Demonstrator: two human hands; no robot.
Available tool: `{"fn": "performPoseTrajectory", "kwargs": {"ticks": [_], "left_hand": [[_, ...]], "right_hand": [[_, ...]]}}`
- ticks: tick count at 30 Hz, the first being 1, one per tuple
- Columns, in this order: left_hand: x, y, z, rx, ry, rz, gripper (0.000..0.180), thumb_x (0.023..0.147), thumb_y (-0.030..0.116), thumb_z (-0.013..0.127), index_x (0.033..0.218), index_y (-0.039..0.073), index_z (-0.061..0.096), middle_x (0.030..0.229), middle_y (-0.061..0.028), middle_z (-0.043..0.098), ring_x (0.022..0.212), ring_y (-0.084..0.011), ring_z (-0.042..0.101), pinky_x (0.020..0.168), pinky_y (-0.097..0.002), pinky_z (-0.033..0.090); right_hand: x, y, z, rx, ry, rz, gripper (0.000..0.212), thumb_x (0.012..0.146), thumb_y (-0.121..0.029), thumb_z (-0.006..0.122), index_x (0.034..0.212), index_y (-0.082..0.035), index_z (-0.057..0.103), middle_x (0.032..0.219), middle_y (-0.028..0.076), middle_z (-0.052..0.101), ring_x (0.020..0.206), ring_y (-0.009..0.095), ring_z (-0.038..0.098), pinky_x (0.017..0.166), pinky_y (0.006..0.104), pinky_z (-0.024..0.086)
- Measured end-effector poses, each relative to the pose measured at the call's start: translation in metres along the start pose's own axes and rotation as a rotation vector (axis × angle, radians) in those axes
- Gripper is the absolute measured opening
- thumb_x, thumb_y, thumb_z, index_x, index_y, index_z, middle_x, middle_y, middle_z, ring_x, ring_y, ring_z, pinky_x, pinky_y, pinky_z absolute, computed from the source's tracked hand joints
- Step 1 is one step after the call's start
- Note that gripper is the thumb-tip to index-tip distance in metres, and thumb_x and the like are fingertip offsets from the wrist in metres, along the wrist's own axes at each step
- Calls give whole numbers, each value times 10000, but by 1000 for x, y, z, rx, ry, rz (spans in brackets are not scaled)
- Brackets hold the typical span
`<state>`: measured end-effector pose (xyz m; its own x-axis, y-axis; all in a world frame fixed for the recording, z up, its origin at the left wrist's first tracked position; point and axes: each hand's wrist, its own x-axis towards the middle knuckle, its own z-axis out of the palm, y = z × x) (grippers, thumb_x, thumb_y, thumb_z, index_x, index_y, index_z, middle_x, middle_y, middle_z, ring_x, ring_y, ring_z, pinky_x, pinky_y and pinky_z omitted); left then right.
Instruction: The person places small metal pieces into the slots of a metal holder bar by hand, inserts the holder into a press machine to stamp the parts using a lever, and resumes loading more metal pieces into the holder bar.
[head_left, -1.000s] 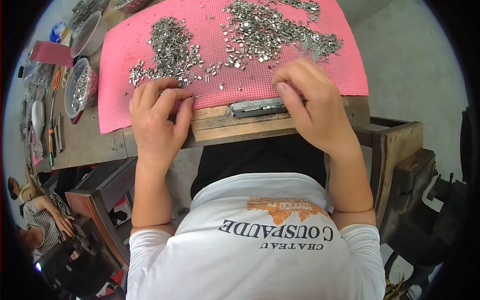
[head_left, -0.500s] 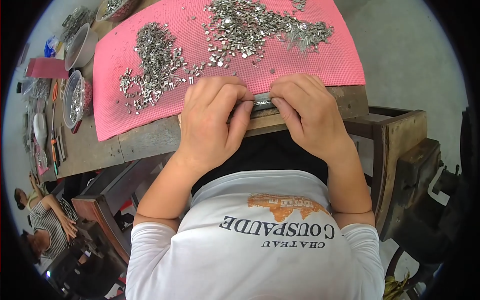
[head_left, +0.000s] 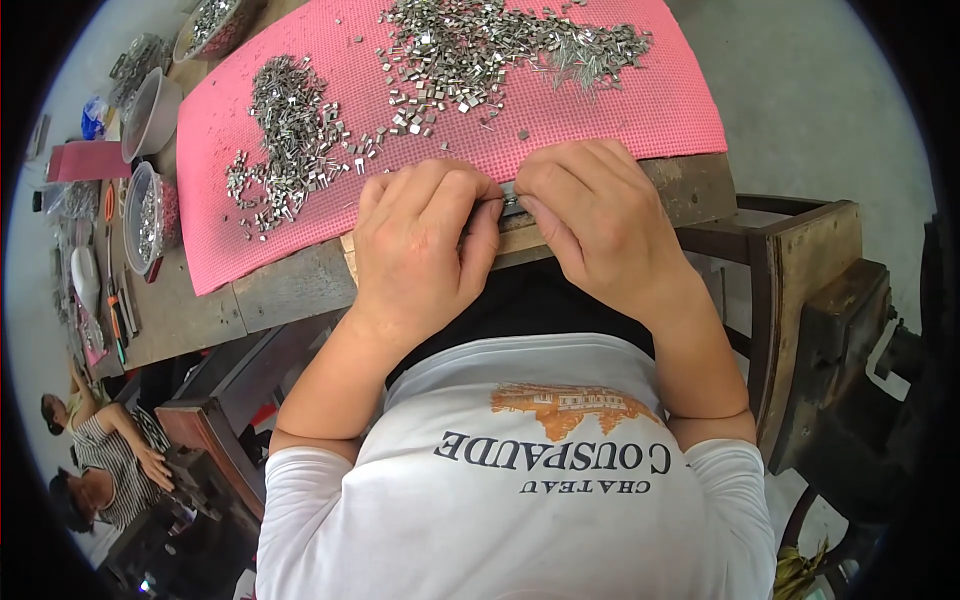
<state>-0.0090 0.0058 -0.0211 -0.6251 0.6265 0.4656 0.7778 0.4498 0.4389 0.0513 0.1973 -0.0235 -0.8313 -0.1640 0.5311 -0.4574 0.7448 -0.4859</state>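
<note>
At the table's near edge, both my hands are closed, thumbs against bent forefingers and fingertips almost meeting. Between them shows a short piece of a dark narrow metal strip point(head_left: 511, 204) with a shiny row along it. My left hand point(head_left: 420, 240) pinches at the strip's left end, and my right hand point(head_left: 602, 215) at its right. Whatever the fingertips grip is hidden or too small to name. Beyond them, on a pink mesh mat point(head_left: 290, 240), lie a heap of small metal clips point(head_left: 290, 130), a wider heap of square metal pieces point(head_left: 440, 60) and some thin metal pins point(head_left: 600, 52).
Along the left lie a plastic tub point(head_left: 152, 215) of metal parts, an empty tub point(head_left: 152, 118), another filled bowl point(head_left: 212, 28) and orange-handled tools point(head_left: 112, 300). A co-worker point(head_left: 115, 455) sits at lower left. A wooden stand with dark machinery point(head_left: 840, 350) is at right.
My right hand has shifted left, narrowing the gap between the hands, so less of the strip shows. The whole view has turned slightly. The heaps look the same.
</note>
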Motion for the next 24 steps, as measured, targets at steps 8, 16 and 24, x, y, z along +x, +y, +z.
{"fn": "performPoseTrajectory", "kwargs": {"ticks": [8,16,24], "left_hand": [[3,4,1,60,-7,29,135,812,80,741,904,115,648,878,-6,650,800,-209,623,752,-362,413],[1,5,4,-88,50,-96,288,745,66,809,1020,86,727,994,-55,687,888,-238,659,743,-354,488],[15,10,-115,-249,696,148,597,942,283,668,1418,-52,537,1416,-231,591,1272,-335,608,1114,-471,463]], "right_hand": [[-2,3,2,-34,39,-27,192,762,-64,736,924,-64,634,885,66,610,839,269,623,784,396,470],[-6,8,-6,60,22,16,228,785,-103,777,983,-67,668,879,78,643,833,286,639,789,399,479],[-12,30,-32,30,238,83,289,846,-159,793,1106,-85,689,889,81,704,832,293,664,817,428,478]]}}
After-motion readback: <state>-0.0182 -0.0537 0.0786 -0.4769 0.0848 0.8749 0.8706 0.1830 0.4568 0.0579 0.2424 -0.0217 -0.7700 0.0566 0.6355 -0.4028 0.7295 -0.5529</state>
